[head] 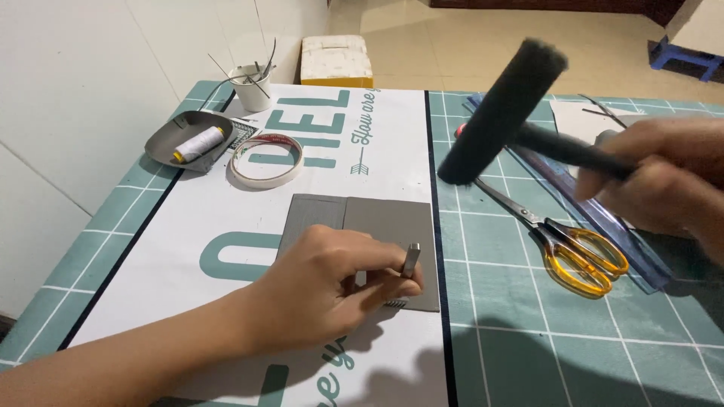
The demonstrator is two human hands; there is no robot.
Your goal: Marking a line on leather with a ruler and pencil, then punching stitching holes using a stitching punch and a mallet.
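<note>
Green cutting-mat surface, printed white sheet over it. Left hand [332,283] fingers pinch metal punch [410,261] upright on grey leather piece [377,222]. Right hand [664,185] clenched around mallet [501,113], raised above punch. Few holes visible under fingertips; most of edge unpunched. Scissors [562,241] right of punch.

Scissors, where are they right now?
In the head view the yellow-handled scissors lie on the green cutting mat, right of the grey leather piece, beside the clear ruler and below the right hand holding the mallet.
</note>
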